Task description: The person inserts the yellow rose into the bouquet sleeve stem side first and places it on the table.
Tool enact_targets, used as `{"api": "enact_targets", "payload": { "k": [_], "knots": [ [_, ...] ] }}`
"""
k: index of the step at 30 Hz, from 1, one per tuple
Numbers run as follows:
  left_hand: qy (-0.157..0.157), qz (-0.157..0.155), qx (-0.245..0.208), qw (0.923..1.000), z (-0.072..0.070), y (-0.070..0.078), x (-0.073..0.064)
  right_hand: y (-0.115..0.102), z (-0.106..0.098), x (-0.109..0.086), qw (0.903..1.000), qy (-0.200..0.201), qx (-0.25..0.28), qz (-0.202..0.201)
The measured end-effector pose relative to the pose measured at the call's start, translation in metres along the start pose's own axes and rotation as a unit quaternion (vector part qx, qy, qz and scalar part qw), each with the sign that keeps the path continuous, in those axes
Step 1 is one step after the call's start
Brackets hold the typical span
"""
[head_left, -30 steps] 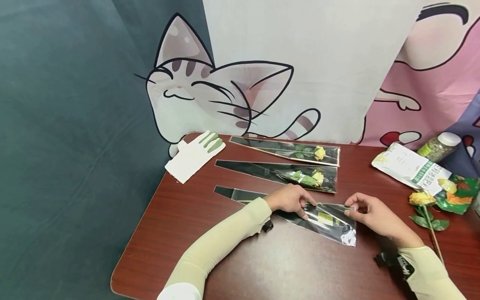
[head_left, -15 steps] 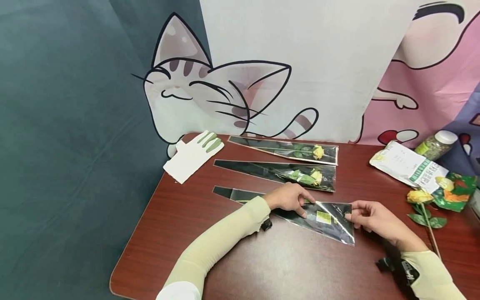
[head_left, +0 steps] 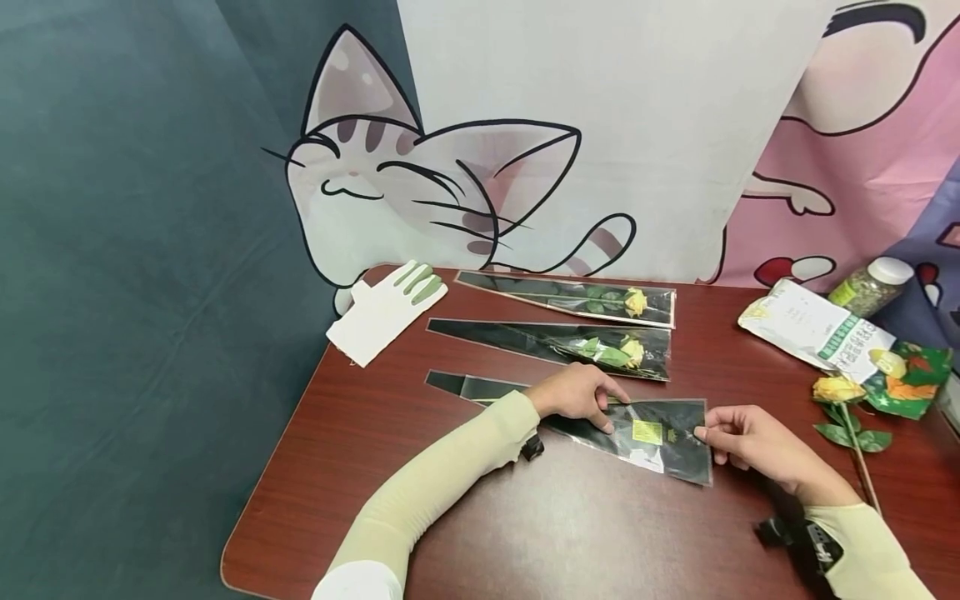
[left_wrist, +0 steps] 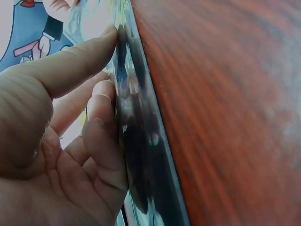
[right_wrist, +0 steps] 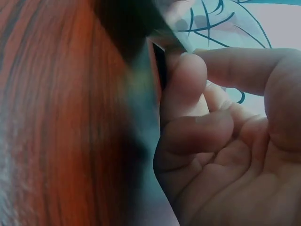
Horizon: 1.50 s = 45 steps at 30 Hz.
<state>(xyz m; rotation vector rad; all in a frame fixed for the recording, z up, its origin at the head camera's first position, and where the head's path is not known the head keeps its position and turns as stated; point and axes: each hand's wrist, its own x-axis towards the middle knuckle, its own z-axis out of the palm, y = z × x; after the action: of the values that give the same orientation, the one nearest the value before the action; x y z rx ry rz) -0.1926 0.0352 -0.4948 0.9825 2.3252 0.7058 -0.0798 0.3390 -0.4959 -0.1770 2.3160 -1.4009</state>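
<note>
A dark-bordered, see-through flower sleeve (head_left: 678,425) with a yellow label lies on the table, the nearest of three. My left hand (head_left: 576,392) presses on it near its middle with thumb and fingers spread. In the left wrist view, the fingertips (left_wrist: 111,34) touch the sleeve, which shows almost edge-on. My right hand (head_left: 746,437) pinches the wide end of the sleeve between thumb and fingers. In the right wrist view, the thumb (right_wrist: 190,75) holds the film edge, partly blurred. A loose yellow rose (head_left: 838,390) lies right of my right hand.
Two more sleeves, the middle one (head_left: 525,337) and the far one (head_left: 540,292), each hold a yellow rose. A white glove (head_left: 378,321) lies at the back left. A white packet (head_left: 806,321), a jar (head_left: 873,287) and a green bag (head_left: 911,383) stand or lie at the right.
My right hand has shifted from the sleeve's far corner down along its wide end. Glare on the film has shrunk, and the end looks flatter. My left hand stays nearly in place.
</note>
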Motion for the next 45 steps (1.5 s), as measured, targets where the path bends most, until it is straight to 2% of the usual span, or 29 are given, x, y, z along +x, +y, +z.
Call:
{"api": "enact_targets", "payload": {
  "k": [6,15,18,25,29,31,34,37,41,42,45],
  "knots": [
    [-0.002,0.008,-0.003,1.0,-0.001,-0.001,0.0,-0.002,0.0,0.001,0.9994,0.012,0.022,-0.025],
    [0.005,0.027,-0.014,0.9995,-0.004,0.001,0.001,-0.011,0.005,0.005,0.9979,0.047,0.038,-0.023],
    [0.002,0.025,-0.018,0.9995,-0.005,0.004,0.0,-0.016,0.005,0.008,0.9976,0.055,0.038,-0.017],
    [0.014,0.045,-0.039,0.9981,-0.003,0.021,0.003,-0.021,0.006,0.014,0.9969,0.073,0.028,-0.012],
    [0.019,0.041,-0.087,0.9951,0.006,0.035,0.009,-0.021,0.007,0.016,0.9966,0.074,0.031,-0.016],
    [0.023,0.026,-0.133,0.9905,0.012,0.041,0.012,-0.022,0.008,0.017,0.9965,0.075,0.033,-0.017],
    [0.035,0.0,-0.209,0.9774,0.019,0.047,0.015,-0.023,0.01,0.02,0.996,0.078,0.037,-0.02],
    [0.045,-0.018,-0.286,0.9571,0.023,0.049,0.017,-0.023,0.011,0.022,0.9952,0.082,0.048,-0.023],
    [0.05,-0.043,-0.354,0.9329,0.026,0.05,0.019,-0.021,0.013,0.025,0.9943,0.086,0.055,-0.032],
    [0.052,-0.051,-0.362,0.9295,0.027,0.05,0.019,-0.021,0.014,0.026,0.9942,0.086,0.055,-0.034],
    [0.058,-0.07,-0.364,0.9268,0.028,0.05,0.019,-0.021,0.016,0.03,0.9943,0.084,0.052,-0.041]
  ]
}}
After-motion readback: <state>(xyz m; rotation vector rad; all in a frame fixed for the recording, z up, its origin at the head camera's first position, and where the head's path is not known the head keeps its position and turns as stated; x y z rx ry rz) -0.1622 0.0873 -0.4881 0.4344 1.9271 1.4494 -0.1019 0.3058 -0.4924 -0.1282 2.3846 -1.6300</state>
